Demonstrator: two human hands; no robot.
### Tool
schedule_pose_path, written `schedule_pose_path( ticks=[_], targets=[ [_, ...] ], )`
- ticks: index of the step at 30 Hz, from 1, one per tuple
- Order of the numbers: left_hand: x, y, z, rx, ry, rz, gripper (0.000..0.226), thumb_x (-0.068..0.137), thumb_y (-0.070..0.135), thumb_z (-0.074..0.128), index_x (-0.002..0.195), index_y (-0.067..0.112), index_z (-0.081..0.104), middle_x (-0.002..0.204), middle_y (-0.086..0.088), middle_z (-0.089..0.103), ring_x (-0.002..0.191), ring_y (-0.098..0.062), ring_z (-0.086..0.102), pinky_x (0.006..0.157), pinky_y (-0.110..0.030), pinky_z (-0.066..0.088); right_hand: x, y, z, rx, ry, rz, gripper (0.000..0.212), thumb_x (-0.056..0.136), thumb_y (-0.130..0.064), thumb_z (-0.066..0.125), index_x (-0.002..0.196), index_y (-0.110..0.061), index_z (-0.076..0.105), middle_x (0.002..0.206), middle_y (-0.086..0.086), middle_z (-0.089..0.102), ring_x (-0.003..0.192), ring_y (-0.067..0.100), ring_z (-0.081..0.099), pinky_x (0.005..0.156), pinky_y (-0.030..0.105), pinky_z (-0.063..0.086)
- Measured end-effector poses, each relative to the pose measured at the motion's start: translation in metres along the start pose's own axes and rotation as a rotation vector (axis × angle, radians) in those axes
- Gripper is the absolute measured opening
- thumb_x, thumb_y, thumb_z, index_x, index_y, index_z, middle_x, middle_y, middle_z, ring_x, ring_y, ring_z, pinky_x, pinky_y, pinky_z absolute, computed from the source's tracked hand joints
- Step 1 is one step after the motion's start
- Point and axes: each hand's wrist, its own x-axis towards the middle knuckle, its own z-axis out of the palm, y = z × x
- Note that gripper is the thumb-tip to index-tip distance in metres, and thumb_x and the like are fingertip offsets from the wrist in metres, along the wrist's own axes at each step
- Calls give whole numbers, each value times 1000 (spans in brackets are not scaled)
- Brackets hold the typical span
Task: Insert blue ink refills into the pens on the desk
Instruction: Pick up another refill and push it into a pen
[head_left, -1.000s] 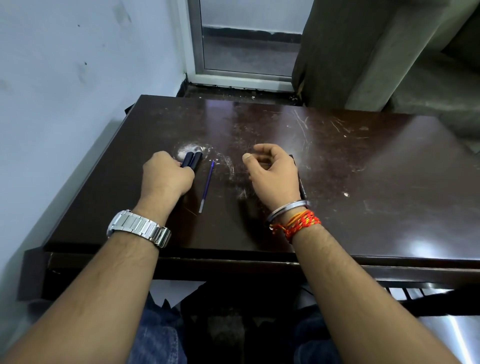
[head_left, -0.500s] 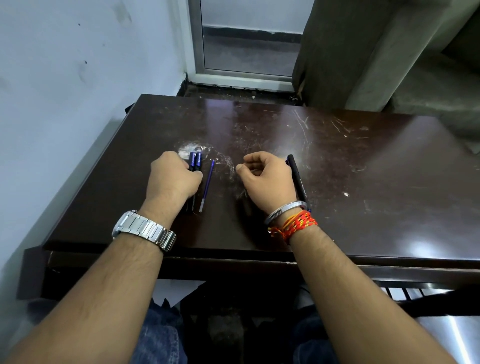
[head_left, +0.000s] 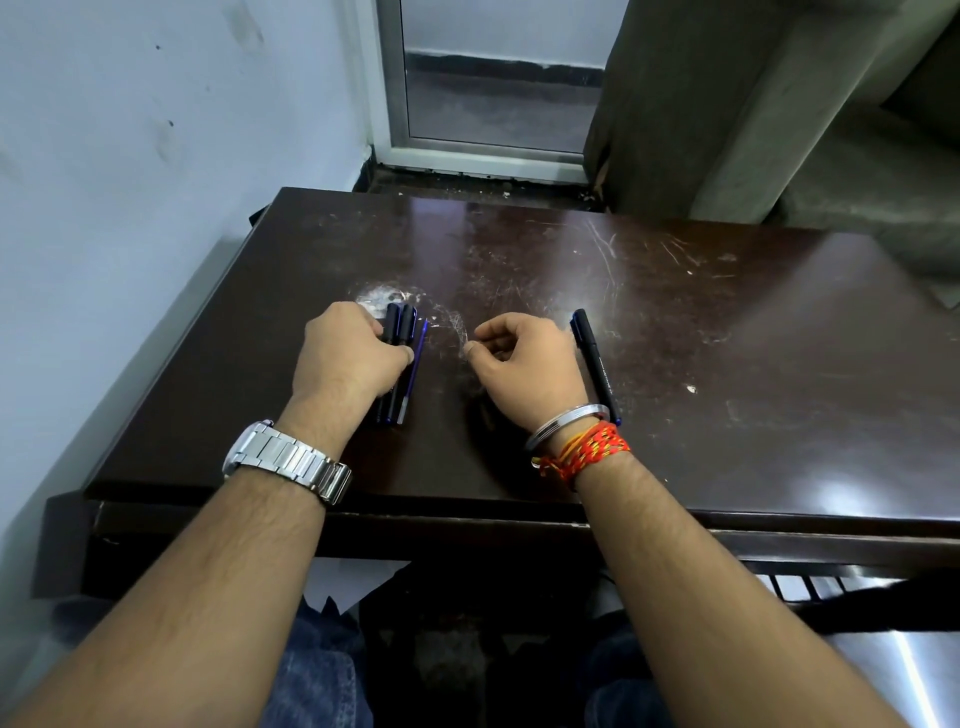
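Head view: we find the left hand (head_left: 348, 358), grip curled round two dark pens (head_left: 399, 327), seemingly bunching them beside the blue refill (head_left: 418, 358) on the worktop (head_left: 727, 338); the right hand (head_left: 524, 371) has its grip pressed together, contents indiscernible. A black pen (head_left: 595, 364) lies just beside it; its white lettering is unreadable.

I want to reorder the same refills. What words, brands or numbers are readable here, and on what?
Black pen beside the right hand: white print along the barrel, too small to read.
Pens under the left hand: no text readable.
Wristwatch: none visible.
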Motion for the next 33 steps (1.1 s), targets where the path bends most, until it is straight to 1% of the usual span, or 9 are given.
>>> schedule_pose_path(
  ticks=[2, 6, 10, 13, 18, 22, 27, 29, 33],
  targets=[
    [1, 1, -1, -15, 2, -3, 23, 75, 24, 86, 88, 20, 67, 95, -4, 71, 79, -19, 64, 65, -27, 44, 0, 1, 0, -23, -24, -8, 11, 85, -26, 70, 92, -17, 71, 79, -8, 68, 71, 2, 61, 67, 9, 46],
    [-2, 1, -1, -8, 5, 10, 21, 77, 21, 83, 81, 24, 62, 91, -2, 70, 76, -16, 62, 60, -24, 41, 0, 1, 1, -71, -50, -19, 8, 84, -26, 70, 88, -19, 70, 74, -11, 65, 65, -2, 56, 62, 2, 39],
    [-7, 5, -3, 6, 37, 28, 22, 80, 27, 79, 71, 21, 60, 80, -3, 69, 73, -20, 66, 61, -29, 49, 1, 1, -4, -142, -49, -26, 7, 84, -25, 69, 87, -18, 70, 71, -11, 63, 68, 3, 58, 69, 11, 44],
    [-15, 12, -2, -5, 83, 84, 26, 81, 32, 77, 69, 23, 56, 83, -4, 70, 79, -24, 67, 69, -35, 54, 6, 2, -20, -206, 33, 13, 7, 83, -21, 67, 85, -17, 72, 71, -9, 62, 71, 8, 59, 73, 16, 46],
    [-26, 22, 9, -108, 106, 180, 18, 81, 32, 78, 90, 21, 66, 89, 3, 68, 87, -20, 67, 83, -36, 56, 15, 15, -52, -322, 195, 163, 13, 80, -9, 60, 82, -7, 72, 86, 12, 71, 86, 29, 65, 76, 25, 47],
    [-30, 26, 16, -155, 40, 230, 17, 82, 32, 78, 92, 24, 67, 82, 13, 64, 81, -9, 64, 77, -25, 49, 17, 25, -66, -375, 194, 292, 16, 81, -6, 60, 94, -2, 68, 100, 20, 66, 80, 28, 54, 70, 25, 40],
    [-34, 27, 19, -146, -13, 232, 15, 83, 28, 78, 78, 27, 64, 71, 13, 64, 70, 1, 60, 72, -21, 49, 16, 27, -64, -379, 149, 328, 23, 81, -6, 64, 103, -1, 65, 108, 21, 63, 95, 36, 62, 73, 30, 47],
    [-35, 27, 19, -116, -10, 213, 21, 84, 28, 77, 71, 27, 61, 68, 12, 65, 69, -1, 61, 71, -23, 49, 16, 25, -61, -379, 141, 324, 19, 80, -5, 63, 99, -1, 66, 103, 21, 64, 90, 36, 64, 72, 32, 51],
    [-33, 26, 18, 15, 4, 141, 23, 84, 25, 74, 64, 23, 64, 69, 4, 66, 71, -18, 67, 64, -29, 50, 14, 22, -57, -387, 144, 301, 19, 80, -4, 62, 98, 0, 67, 101, 20, 64, 88, 36, 65, 77, 38, 57]
  ],
)
